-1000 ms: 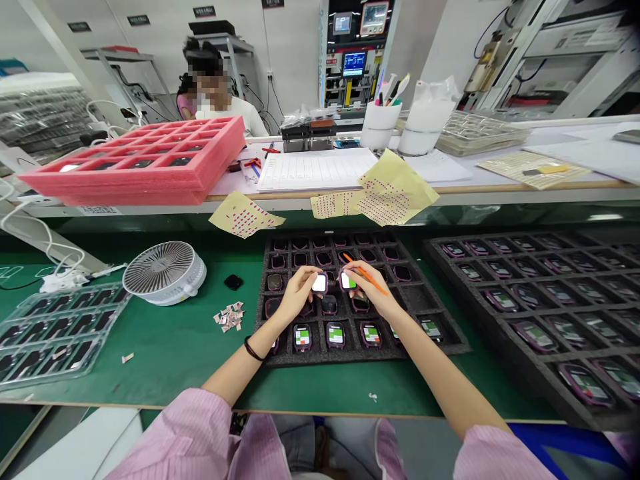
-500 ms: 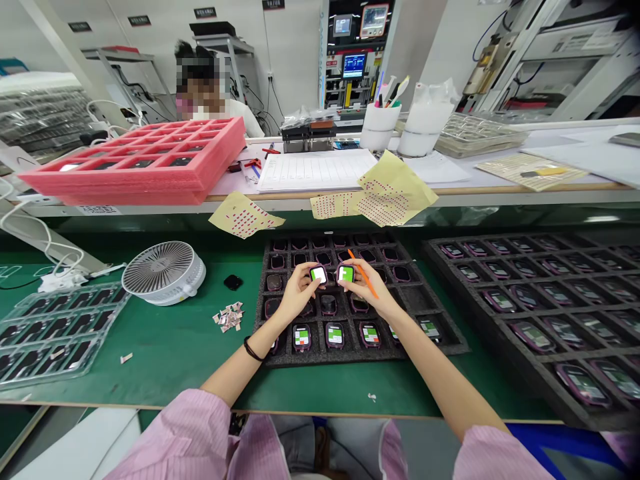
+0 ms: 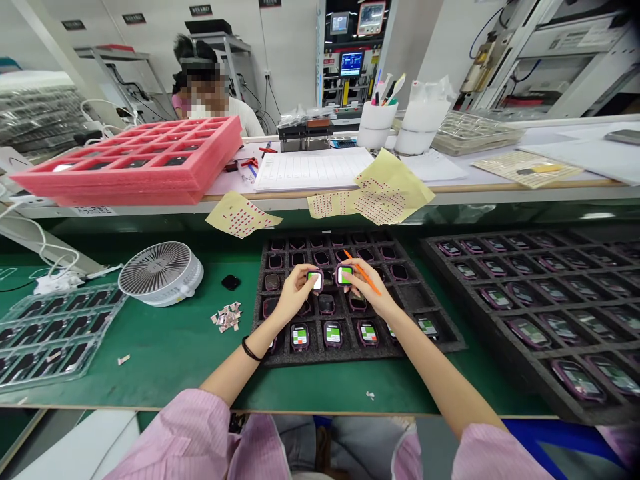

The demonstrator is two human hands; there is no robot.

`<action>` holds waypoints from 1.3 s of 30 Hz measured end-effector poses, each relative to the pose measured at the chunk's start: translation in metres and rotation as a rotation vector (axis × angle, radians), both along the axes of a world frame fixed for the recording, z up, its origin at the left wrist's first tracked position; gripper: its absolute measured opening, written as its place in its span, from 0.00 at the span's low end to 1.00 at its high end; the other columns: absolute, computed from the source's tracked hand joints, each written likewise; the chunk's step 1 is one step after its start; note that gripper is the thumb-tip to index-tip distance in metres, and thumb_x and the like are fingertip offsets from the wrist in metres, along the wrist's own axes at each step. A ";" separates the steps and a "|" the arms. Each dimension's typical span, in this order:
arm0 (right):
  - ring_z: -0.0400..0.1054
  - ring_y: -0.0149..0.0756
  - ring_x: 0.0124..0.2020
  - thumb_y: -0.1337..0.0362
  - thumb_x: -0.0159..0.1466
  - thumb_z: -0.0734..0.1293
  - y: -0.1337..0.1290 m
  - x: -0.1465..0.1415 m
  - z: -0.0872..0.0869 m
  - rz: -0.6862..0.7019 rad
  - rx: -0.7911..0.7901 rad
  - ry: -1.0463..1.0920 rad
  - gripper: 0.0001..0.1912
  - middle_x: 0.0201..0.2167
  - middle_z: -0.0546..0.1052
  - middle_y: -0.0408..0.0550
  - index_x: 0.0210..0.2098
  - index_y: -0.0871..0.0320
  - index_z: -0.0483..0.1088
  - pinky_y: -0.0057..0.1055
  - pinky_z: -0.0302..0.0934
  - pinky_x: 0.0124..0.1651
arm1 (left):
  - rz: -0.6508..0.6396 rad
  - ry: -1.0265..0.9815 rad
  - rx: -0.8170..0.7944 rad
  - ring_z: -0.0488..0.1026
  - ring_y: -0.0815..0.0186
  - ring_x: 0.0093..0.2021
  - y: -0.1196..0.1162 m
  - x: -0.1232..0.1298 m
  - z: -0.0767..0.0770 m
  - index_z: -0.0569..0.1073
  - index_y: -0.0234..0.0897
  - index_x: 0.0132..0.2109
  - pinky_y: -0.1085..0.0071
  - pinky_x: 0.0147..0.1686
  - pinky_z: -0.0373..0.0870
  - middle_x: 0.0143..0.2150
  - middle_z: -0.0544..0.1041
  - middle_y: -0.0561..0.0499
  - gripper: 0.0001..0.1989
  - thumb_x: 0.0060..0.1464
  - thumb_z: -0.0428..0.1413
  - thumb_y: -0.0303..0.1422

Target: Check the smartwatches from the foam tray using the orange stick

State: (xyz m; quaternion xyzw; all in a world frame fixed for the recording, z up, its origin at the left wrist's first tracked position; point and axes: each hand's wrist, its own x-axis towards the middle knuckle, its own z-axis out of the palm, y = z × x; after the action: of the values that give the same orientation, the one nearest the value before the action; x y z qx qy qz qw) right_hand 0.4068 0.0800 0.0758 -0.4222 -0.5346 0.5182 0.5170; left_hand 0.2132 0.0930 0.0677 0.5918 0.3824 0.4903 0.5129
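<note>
My left hand (image 3: 296, 291) pinches a small purple-cased smartwatch body (image 3: 315, 281) with a lit white-and-green screen. My right hand (image 3: 367, 285) holds a matching watch body (image 3: 345, 275) close beside it, along with a thin orange stick (image 3: 367, 278) lying across the fingers. Both hands hover over a black foam tray (image 3: 350, 357), whose cells hold several more purple watch bodies (image 3: 333, 335) with green-and-red screens. Other cells show dark, screenless pieces. My hands hide the tray's middle cells.
A second black foam tray (image 3: 530, 293) full of watch bodies lies to the right. To the left are a white desk fan (image 3: 160, 273), scattered paper scraps (image 3: 227, 318) and a clear plastic tray (image 3: 60, 337). A stacked pink foam tray (image 3: 130, 170) and papers stand on the raised shelf; a co-worker (image 3: 210, 93) sits beyond it.
The hands have stayed close together over the tray, holding both watch bodies. The orange stick has tilted slightly, and the whole view has shifted a little.
</note>
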 end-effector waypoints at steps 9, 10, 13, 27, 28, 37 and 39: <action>0.60 0.26 0.18 0.53 0.54 0.71 -0.003 -0.003 0.010 -0.128 -0.069 0.001 0.14 0.25 0.70 0.41 0.33 0.54 0.68 0.23 0.56 0.17 | -0.033 0.039 0.019 0.72 0.70 0.36 0.000 0.000 -0.003 0.66 0.37 0.48 0.77 0.30 0.68 0.45 0.72 0.47 0.21 0.48 0.62 0.36; 0.60 0.26 0.19 0.53 0.54 0.71 -0.003 -0.003 0.010 -0.133 -0.070 0.003 0.14 0.25 0.70 0.42 0.33 0.54 0.67 0.24 0.57 0.17 | -0.032 0.016 0.004 0.71 0.71 0.34 0.001 0.000 -0.003 0.66 0.37 0.46 0.77 0.29 0.69 0.43 0.73 0.48 0.20 0.48 0.62 0.37; 0.60 0.27 0.19 0.53 0.52 0.72 -0.001 -0.003 0.007 -0.107 -0.051 -0.003 0.17 0.27 0.72 0.43 0.34 0.54 0.67 0.25 0.59 0.19 | -0.015 -0.022 -0.044 0.68 0.73 0.28 0.001 0.001 -0.001 0.66 0.37 0.42 0.79 0.23 0.66 0.37 0.72 0.51 0.19 0.47 0.61 0.41; 0.70 0.33 0.31 0.59 0.49 0.75 0.005 0.000 -0.009 0.046 0.041 -0.058 0.23 0.35 0.72 0.44 0.42 0.53 0.66 0.31 0.68 0.32 | -0.005 -0.027 -0.053 0.64 0.75 0.25 0.001 0.000 0.000 0.68 0.36 0.40 0.81 0.16 0.58 0.35 0.71 0.52 0.19 0.49 0.59 0.46; 0.69 0.32 0.29 0.58 0.50 0.74 0.005 -0.001 -0.008 0.046 0.036 -0.052 0.22 0.34 0.72 0.44 0.42 0.53 0.66 0.29 0.66 0.29 | -0.018 -0.030 -0.049 0.65 0.76 0.24 0.001 0.000 -0.001 0.68 0.36 0.42 0.81 0.16 0.58 0.36 0.72 0.51 0.19 0.49 0.59 0.45; 0.66 0.28 0.20 0.53 0.58 0.67 -0.001 -0.002 0.002 0.015 -0.013 -0.010 0.16 0.27 0.68 0.40 0.42 0.55 0.67 0.23 0.49 0.16 | -0.117 -0.029 -0.012 0.73 0.68 0.35 0.003 -0.001 -0.009 0.64 0.38 0.52 0.79 0.23 0.65 0.48 0.71 0.45 0.22 0.52 0.58 0.41; 0.66 0.28 0.21 0.53 0.58 0.67 0.001 -0.003 -0.001 0.016 -0.025 -0.013 0.17 0.28 0.69 0.41 0.42 0.55 0.67 0.22 0.50 0.16 | -0.146 0.020 0.042 0.73 0.66 0.41 0.000 -0.001 -0.010 0.62 0.39 0.54 0.77 0.29 0.68 0.49 0.71 0.44 0.26 0.49 0.61 0.36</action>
State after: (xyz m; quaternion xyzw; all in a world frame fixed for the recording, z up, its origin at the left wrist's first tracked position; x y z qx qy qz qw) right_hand 0.4042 0.0810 0.0748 -0.4278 -0.5348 0.5262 0.5041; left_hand 0.2127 0.0933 0.0577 0.6337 0.3327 0.4536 0.5311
